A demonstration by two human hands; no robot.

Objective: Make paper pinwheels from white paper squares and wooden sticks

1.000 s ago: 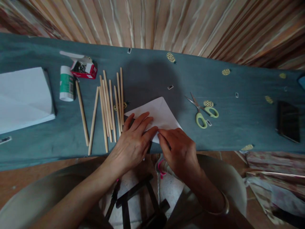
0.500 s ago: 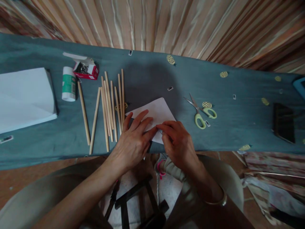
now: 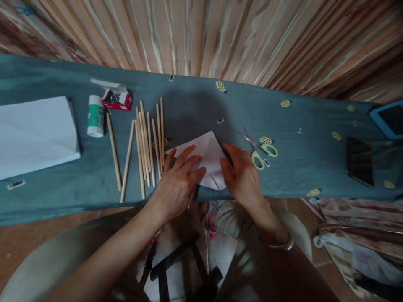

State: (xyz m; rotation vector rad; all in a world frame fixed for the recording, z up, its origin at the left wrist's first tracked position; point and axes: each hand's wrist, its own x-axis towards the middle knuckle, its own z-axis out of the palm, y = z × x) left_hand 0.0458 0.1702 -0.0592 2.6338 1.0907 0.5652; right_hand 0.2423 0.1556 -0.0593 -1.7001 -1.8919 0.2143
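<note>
A folded sheet of white paper (image 3: 211, 161) lies near the front edge of the table, with a raised crease running through it. My left hand (image 3: 176, 182) rests on its left part, fingers spread out and pressing it down. At the paper's right edge is my right hand (image 3: 242, 176), thumb and index finger apart with nothing between them; its thumb is close to or touching the edge. Part of the paper is hidden beneath my left hand. Green-handled scissors (image 3: 258, 149) lie partly open to the right of my right hand.
Several wooden sticks (image 3: 147, 147) lie left of the paper. Behind them stand a white-and-green glue stick (image 3: 95, 116) and an open red box (image 3: 118, 98) of small metal pieces. A paper stack (image 3: 37, 134) is far left; a dark phone (image 3: 359, 161) and blue-framed device (image 3: 390, 119) lie right.
My right hand has let go of the paper near my left fingertips and moved right, its fingers opening. The paper's right part now shows a raised crease. My left hand stays in place.
</note>
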